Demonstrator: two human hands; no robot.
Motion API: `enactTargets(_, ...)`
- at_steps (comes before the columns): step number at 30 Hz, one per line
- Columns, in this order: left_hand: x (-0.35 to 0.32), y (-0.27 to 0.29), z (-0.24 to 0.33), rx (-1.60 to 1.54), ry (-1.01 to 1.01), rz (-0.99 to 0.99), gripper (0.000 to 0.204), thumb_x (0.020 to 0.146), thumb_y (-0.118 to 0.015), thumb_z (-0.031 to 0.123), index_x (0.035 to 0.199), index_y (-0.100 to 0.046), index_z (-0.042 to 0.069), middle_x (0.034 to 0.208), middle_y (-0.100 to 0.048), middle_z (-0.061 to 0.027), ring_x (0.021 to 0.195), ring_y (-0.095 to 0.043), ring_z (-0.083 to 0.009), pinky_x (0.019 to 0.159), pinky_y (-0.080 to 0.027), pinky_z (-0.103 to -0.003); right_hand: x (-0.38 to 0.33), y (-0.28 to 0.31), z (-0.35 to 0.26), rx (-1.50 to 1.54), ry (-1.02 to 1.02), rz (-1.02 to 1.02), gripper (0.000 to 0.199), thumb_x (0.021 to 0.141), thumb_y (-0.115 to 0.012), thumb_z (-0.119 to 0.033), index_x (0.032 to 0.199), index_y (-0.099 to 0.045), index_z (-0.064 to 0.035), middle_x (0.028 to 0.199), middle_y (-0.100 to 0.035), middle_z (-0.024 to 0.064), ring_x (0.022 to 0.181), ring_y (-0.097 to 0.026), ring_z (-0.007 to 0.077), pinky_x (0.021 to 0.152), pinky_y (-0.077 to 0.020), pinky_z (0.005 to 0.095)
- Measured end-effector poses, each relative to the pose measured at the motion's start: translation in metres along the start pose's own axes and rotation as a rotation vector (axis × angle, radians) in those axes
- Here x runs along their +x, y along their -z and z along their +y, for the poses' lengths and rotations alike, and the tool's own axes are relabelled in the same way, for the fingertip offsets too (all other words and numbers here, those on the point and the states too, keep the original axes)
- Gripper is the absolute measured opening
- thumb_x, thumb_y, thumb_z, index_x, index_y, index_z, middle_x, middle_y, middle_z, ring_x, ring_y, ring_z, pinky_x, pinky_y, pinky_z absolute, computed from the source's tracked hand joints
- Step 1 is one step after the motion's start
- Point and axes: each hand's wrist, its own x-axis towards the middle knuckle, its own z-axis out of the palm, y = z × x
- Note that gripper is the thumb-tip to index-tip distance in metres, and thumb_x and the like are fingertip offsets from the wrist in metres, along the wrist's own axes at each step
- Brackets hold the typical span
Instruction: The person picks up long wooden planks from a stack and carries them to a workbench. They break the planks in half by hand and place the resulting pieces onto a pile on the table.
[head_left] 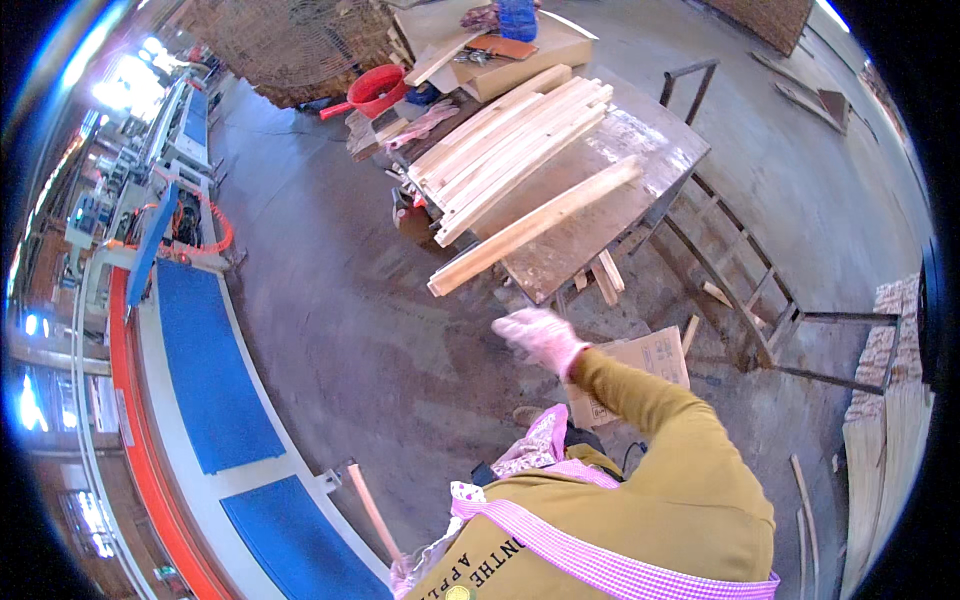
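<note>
"Wooden strips [520, 150] lie side by side in a rough bundle on your desk [660, 140]; is that how you see it from the head view?"

"Yes, and a lone strip [540, 225] lies just apart from your bundle, on the side nearer you, with one end jutting past the desk's edge."

"What about your right hand [540, 336]?"

"It's stretched out near the desk's close corner, gloved in pink and a little blurred. Nothing shows in it; your fingers look released, and they stand clear of the lone strip."

"And your left hand [400, 578]?"

"Only a sliver of it shows at the lower edge. It seems to be grasping the bottom end of a reddish strip [370, 505], which slants up beside the long blue-topped machine [215, 365]. Your fingers themselves are hidden."

"So how far along would you say you are?"

"Partway, I'd judge. Most of your strips in view are gathered on the desk, roughly lined up. The lone one isn't in the bundle, and the one in your left hand is well apart from it. Whether your bundle is finished or waiting, you can't tell from this view. Your machine's blue panels carry no strips."
</note>
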Motion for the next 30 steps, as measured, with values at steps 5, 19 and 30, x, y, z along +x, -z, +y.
enactTargets(5,-0.003,-0.028,0.017,-0.039,0.005,-0.067,0.038,0.094,-0.064,0.039,0.112,-0.060,0.006,0.074,-0.057,-0.0003,0.062,-0.049,-0.0080,0.055,-0.043,-0.027,0.063,-0.033,-0.055,1.010,-0.600,0.382,0.068,0.081,-0.070,-0.054,0.125,-0.046,-0.0090,0.098,-0.055,0.0047,0.082,-0.053,0.0181,0.068,-0.0469,0.0409)
enactTargets(19,0.005,-0.046,0.014,-0.130,0.046,-0.105,0.037,0.094,-0.064,0.038,0.113,-0.060,0.006,0.073,-0.057,-0.0004,0.060,-0.050,-0.0084,0.053,-0.042,-0.027,0.080,-0.085,0.023,1.241,-0.155,0.381,0.031,0.087,-0.071,-0.015,0.114,-0.062,-0.0037,0.103,-0.068,0.0086,0.090,-0.067,0.0239,0.077,-0.0580,0.0425)
enactTargets(30,0.012,-0.055,0.008,-0.186,0.034,-0.118,0.036,0.094,-0.063,0.037,0.113,-0.060,0.007,0.072,-0.057,-0.0005,0.059,-0.050,-0.0087,0.052,-0.042,-0.027,-0.006,-0.135,0.006,0.810,-0.064,-0.110,0.044,0.078,-0.078,-0.008,0.120,-0.066,-0.0087,0.106,-0.070,0.0003,0.100,-0.062,0.0093,0.091,-0.0501,0.0265)
